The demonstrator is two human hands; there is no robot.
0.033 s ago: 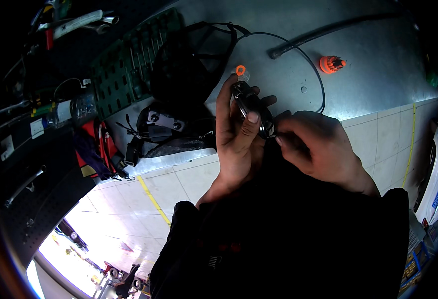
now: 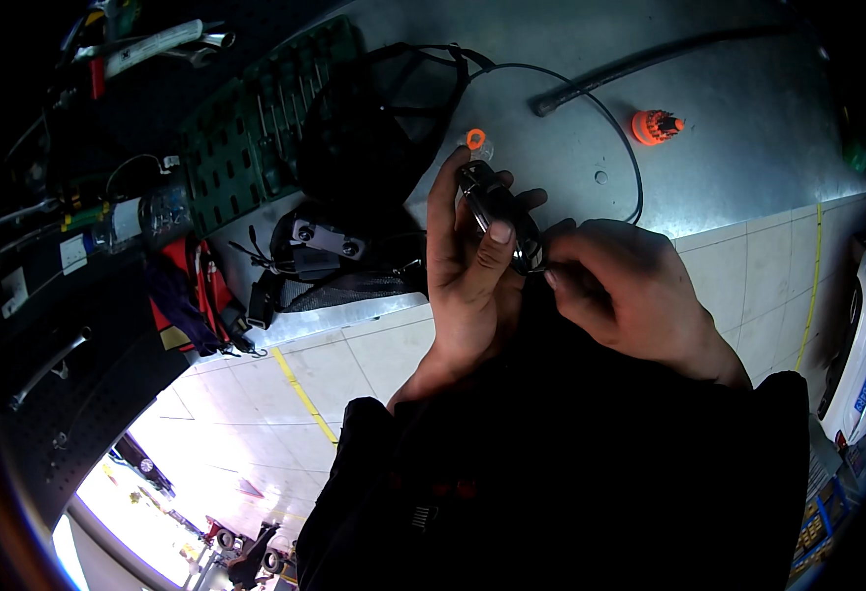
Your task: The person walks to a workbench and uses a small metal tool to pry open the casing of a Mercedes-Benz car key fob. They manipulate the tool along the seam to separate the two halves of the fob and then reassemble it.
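In my left hand lies a glossy black oblong device with silvery trim, tilted, with my thumb pressed on it and my fingers around its far side. Close by on the right, my right hand is curled into a pinch at the device's lower end. Whatever those fingertips hold is hidden. Just beyond my left fingertips, a small clear cap with an orange ring rests on the metal bench. Further right stands an orange holder of screwdriver bits.
A black bar and a thin black cable lie on the bench. To the left are a green tool tray, a dark bag, a black strapped device and a red pouch. Wrenches hang at far left.
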